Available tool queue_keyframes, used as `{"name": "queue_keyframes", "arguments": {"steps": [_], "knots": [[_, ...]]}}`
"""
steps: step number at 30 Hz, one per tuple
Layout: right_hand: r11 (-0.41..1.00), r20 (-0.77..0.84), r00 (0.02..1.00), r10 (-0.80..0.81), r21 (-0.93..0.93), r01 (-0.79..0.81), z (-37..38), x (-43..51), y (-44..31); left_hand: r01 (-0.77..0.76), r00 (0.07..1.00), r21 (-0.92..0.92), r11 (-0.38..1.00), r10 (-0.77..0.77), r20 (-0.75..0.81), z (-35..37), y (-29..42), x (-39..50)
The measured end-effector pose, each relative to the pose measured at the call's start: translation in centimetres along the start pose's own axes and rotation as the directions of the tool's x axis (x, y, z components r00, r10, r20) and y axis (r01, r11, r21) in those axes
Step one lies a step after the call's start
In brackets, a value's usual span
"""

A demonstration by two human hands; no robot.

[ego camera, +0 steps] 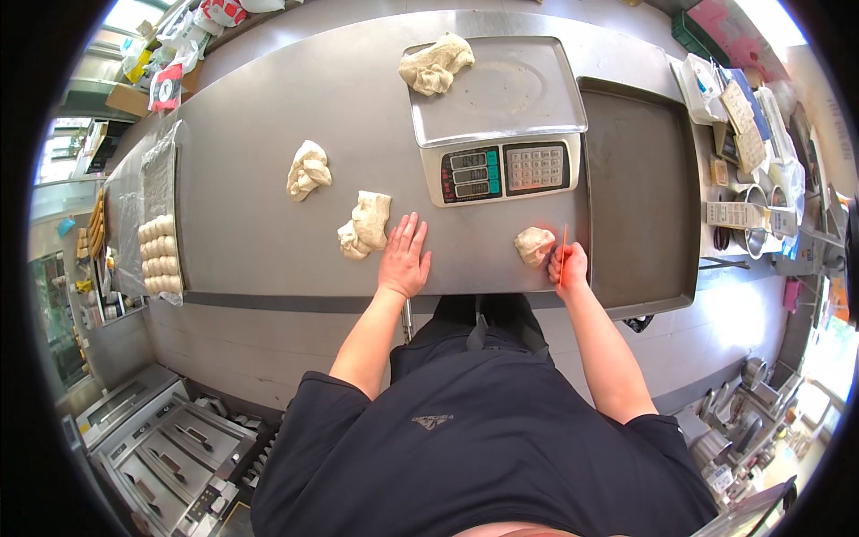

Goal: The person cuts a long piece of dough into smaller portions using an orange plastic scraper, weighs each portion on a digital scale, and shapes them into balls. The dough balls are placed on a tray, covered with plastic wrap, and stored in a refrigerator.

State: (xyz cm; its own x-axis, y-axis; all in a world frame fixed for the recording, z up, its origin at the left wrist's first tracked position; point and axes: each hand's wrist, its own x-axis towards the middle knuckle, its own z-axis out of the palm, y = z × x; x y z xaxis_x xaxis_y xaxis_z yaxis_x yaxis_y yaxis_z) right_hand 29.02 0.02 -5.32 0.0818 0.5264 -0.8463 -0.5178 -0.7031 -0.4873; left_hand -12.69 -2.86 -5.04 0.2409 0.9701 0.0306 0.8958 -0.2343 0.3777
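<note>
My left hand (404, 260) lies flat on the steel worktable (241, 235), fingers a little apart, its fingertips beside a folded piece of dough (370, 218). My right hand (568, 266) grips a thin red-orange scraper (563, 254), seen edge-on, just right of a small lump of dough (534, 246). Farther left lies another dough piece (309, 170). Beyond my hands stands a digital scale (503, 173) with a keypad and lit displays. A larger dough piece (436, 64) rests on the left part of its steel pan (500, 87) and overhangs the edge.
An empty dark baking tray (641, 201) lies right of the scale. At the table's left end, a plastic-covered tray (160, 201) holds rows of dough pieces (160, 255). Containers, a carton (737, 215) and metal bowls (753, 194) crowd the right side. The table's near edge runs before my waist.
</note>
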Motion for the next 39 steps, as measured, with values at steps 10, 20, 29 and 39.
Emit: {"name": "queue_keyframes", "arguments": {"steps": [10, 20, 29, 39], "knots": [[0.998, -0.078, 0.996, 0.040, -0.042, -0.044, 1.0, 0.2, -0.3, 0.002, 1.000, 0.017, 1.000, -0.002, -0.024, 0.0, 0.2, 0.0], [1.000, 0.014, 1.000, 0.001, -0.026, -0.001, 1.3, -0.3, -0.5, -0.014, 0.998, 0.047, 0.999, 0.017, -0.063, -0.2, 0.7, -0.1], [0.997, 0.009, 1.000, 0.001, -0.074, 0.000, 1.4, -0.5, -0.9, -0.030, 0.993, 0.036, 0.999, 0.034, -0.116, -0.1, 0.9, -0.2], [0.996, 0.023, 0.999, 0.043, -0.083, -0.041, 1.1, -0.7, -1.2, -0.019, 0.994, 0.035, 0.999, 0.023, -0.107, 0.1, 0.6, -0.2]]}}
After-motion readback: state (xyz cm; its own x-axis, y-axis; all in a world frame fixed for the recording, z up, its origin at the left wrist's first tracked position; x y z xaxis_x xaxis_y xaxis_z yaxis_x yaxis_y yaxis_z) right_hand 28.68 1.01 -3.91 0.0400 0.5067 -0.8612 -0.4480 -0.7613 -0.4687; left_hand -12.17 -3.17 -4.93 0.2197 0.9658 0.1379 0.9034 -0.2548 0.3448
